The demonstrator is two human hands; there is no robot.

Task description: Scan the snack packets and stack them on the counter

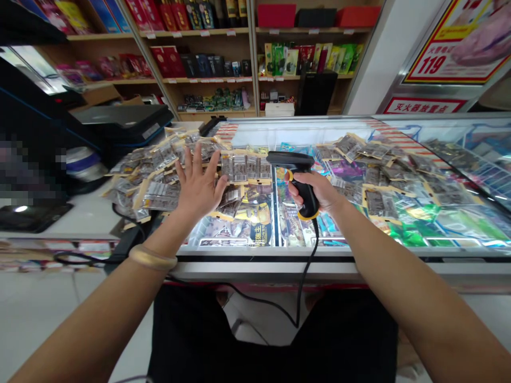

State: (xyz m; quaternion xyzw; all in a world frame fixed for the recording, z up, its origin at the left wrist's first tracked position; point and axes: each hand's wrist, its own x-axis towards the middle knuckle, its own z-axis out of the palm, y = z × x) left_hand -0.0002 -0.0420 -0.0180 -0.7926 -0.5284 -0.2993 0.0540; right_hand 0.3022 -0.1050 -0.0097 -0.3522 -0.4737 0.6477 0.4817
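My right hand (pixel 315 189) grips a black and yellow barcode scanner (pixel 305 194) over the glass top of a chest freezer (pixel 279 269). The scanner's head points left, and its black cable (pixel 300 298) hangs down over the front edge. Fingers spread and palm down, my left hand (pixel 199 181) is over a heap of small clear snack packets (pixel 162 194) with brown contents and tan edges. Whether its fingertips touch them I cannot tell. A short row of the same packets (pixel 251 166) lies between my hands.
More such packets (pixel 381 202) are scattered over the right side of the glass. Frozen goods (pixel 261 223) show through it. A dark flat device (pixel 123 122) stands at the back left. Shelves of boxed goods (pixel 203 65) line the wall behind.
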